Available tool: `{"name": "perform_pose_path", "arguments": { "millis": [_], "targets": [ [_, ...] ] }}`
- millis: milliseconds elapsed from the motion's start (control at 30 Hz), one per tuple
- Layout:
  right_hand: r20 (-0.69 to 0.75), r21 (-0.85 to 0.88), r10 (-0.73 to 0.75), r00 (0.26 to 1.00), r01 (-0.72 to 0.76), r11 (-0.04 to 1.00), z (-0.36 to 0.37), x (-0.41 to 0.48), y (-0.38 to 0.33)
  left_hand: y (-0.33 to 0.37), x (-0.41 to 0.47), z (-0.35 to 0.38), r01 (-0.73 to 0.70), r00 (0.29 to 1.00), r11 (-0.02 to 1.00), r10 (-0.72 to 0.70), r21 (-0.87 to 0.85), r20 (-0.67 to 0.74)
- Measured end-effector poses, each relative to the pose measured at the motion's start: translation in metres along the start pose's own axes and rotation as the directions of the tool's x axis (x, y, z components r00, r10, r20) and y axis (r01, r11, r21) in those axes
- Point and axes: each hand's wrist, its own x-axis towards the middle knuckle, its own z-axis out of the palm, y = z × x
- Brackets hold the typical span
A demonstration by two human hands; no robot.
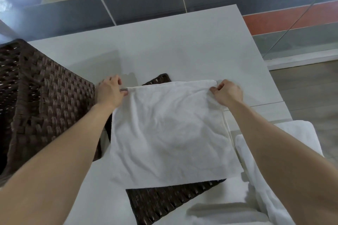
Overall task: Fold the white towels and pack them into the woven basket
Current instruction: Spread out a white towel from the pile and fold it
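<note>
A white towel [170, 133] is pinched at its far corners in the grip of the left hand [109, 91] and right hand [228, 93], spread over a woven mat [164, 201] right of the woven basket [45, 87]. Folding is judged unfinished, with more towels [300, 129] still unpacked.

We note the towel [172, 133]: white cloth, matt, finely creased. Woven basket [45, 97] at the desk's left edge: dark brown flat strips, rough weave, faint sheen. Desk [182, 45]: pale, smooth, matt. Beyond its far edge, a glossy glass panel [301, 42]; the floor [311, 82] looks wood-grained.
</note>
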Motion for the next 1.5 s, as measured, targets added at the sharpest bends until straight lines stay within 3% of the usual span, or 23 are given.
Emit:
{"name": "perform_pose_path", "arguments": {
  "millis": [100,167,267,333,400,433,500,533,600,700,767,833,900,1000,1100,1233,1367,1500],
  "targets": [
    [-0.009,-0.009,-0.002,1.0,0.002,1.0,-0.001,-0.002,-0.002,0.024,-0.041,0.004,-0.049,0.972,0.998,0.058,0.046,-0.227],
    [-0.003,0.011,0.005,1.0,-0.005,1.0,-0.001,-0.005,-0.005,0.04,-0.084,0.011,-0.136,0.95,0.99,0.138,0.029,-0.281],
    [0.024,0.05,-0.016,1.0,0.015,0.999,-0.005,-0.022,-0.005,0.052,-0.157,0.03,-0.299,0.936,0.953,0.301,0.037,-0.185],
    [-0.072,-0.078,-0.148,0.986,0.142,0.987,-0.005,-0.053,-0.003,0.048,-0.2,0.045,-0.35,0.933,0.933,0.356,0.087,-0.062],
    [-0.234,-0.231,-0.363,0.902,0.311,0.922,0.003,-0.1,0.002,0.04,-0.225,0.06,-0.328,0.944,0.938,0.328,0.115,0.02],
    [-0.233,-0.288,-0.502,0.833,0.434,0.854,0.012,-0.127,0.006,0.037,-0.231,0.066,-0.306,0.952,0.945,0.304,0.118,0.036],
    [0.018,-0.413,-0.753,0.658,0.691,0.594,0.038,-0.166,0.021,0.036,-0.234,0.072,-0.273,0.962,0.953,0.267,0.132,0.063],
    [0.163,-0.442,-0.783,0.601,0.754,0.487,0.05,-0.176,0.032,0.036,-0.233,0.073,-0.265,0.963,0.954,0.255,0.139,0.085],
    [0.265,-0.448,-0.737,0.621,0.757,0.476,0.063,-0.18,0.055,0.034,-0.233,0.073,-0.231,0.971,0.96,0.217,0.156,0.105],
    [0.264,-0.464,-0.666,0.698,0.697,0.547,0.059,-0.177,0.069,0.015,-0.242,0.068,-0.163,0.983,0.982,0.153,0.101,0.098],
    [0.238,-0.477,-0.665,0.708,0.681,0.556,0.044,-0.185,0.067,0.001,-0.261,0.056,-0.217,0.976,0.973,0.215,0.077,0.036],
    [0.19,-0.443,-0.735,0.651,0.725,0.527,0.025,-0.199,0.068,-0.005,-0.285,0.041,-0.372,0.927,0.928,0.372,0.026,-0.046],
    [0.253,-0.37,-0.78,0.572,0.802,0.469,0.014,-0.213,0.077,-0.007,-0.305,0.031,-0.501,0.864,0.865,0.501,0.008,-0.051],
    [0.484,-0.284,-0.709,0.513,0.858,0.427,0.015,-0.225,0.091,-0.014,-0.316,0.037,-0.579,0.815,0.815,0.578,0.016,0.046],
    [0.514,-0.298,-0.702,0.493,0.87,0.392,0.02,-0.225,0.094,-0.018,-0.309,0.047,-0.603,0.798,0.791,0.596,0.105,0.091],
    [0.538,-0.347,-0.69,0.485,0.873,0.344,0.019,-0.23,0.093,-0.014,-0.305,0.047,-0.557,0.83,0.823,0.547,0.111,0.11],
    [0.509,-0.364,-0.716,0.478,0.873,0.325,0.019,-0.231,0.101,-0.007,-0.299,0.028,-0.36,0.931,0.929,0.363,-0.088,0.021],
    [0.469,-0.429,-0.733,0.493,0.852,0.299,0.016,-0.237,0.103,0.0,-0.292,0.005,-0.337,0.941,0.936,0.339,-0.098,-0.001]
  ]
}}
